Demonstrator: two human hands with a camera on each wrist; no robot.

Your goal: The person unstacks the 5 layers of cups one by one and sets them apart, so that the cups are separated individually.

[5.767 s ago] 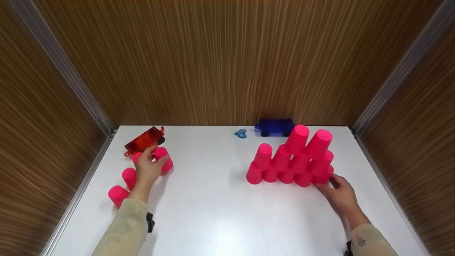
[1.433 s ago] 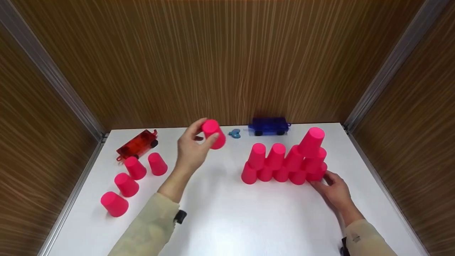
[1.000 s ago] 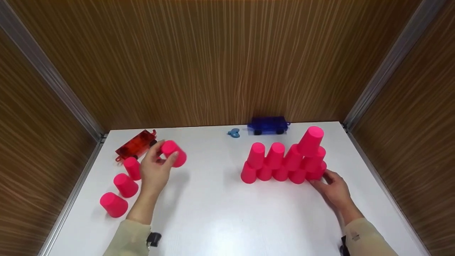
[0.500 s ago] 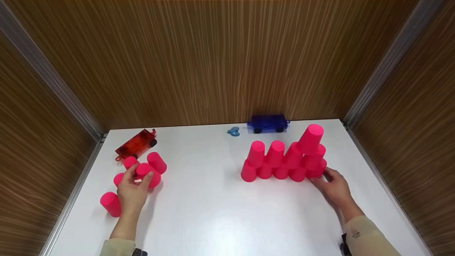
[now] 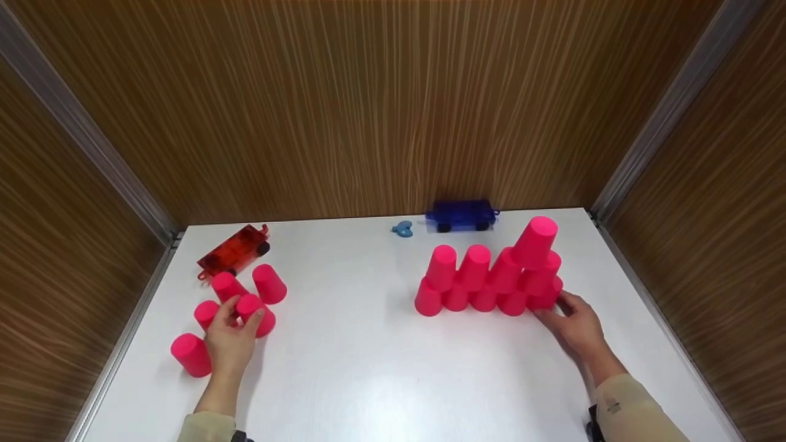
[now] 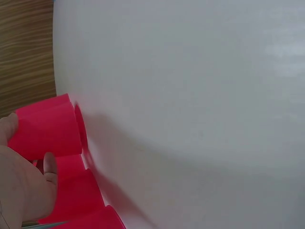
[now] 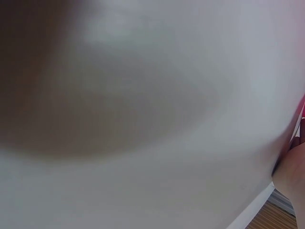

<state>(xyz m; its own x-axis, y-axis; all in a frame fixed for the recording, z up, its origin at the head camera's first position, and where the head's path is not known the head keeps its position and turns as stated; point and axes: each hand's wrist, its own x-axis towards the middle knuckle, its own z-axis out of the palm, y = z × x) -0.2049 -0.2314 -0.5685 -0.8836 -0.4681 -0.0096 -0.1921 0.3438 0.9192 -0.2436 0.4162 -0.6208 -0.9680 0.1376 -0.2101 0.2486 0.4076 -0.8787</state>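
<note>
My left hand grips an upside-down pink cup between thumb and fingers, low among the other cups at the left. In the left wrist view this held cup lies between the fingers and thumb, with more pink cups behind. At the right, a stack of upside-down pink cups has two full rows and a single top cup. My right hand holds the bottom row's rightmost cup by its side. The right wrist view catches only part of that hand.
Several upside-down pink cups stand on the left of the white table. A red toy wagon sits behind them. At the back edge are a small blue piece and a blue toy wagon. Wood-patterned walls enclose three sides.
One of two top-row cups has left the stack. My left hand carried a cup leftward across the middle and lowered it among the left cups. My right hand stayed at the bottom corner cup.
</note>
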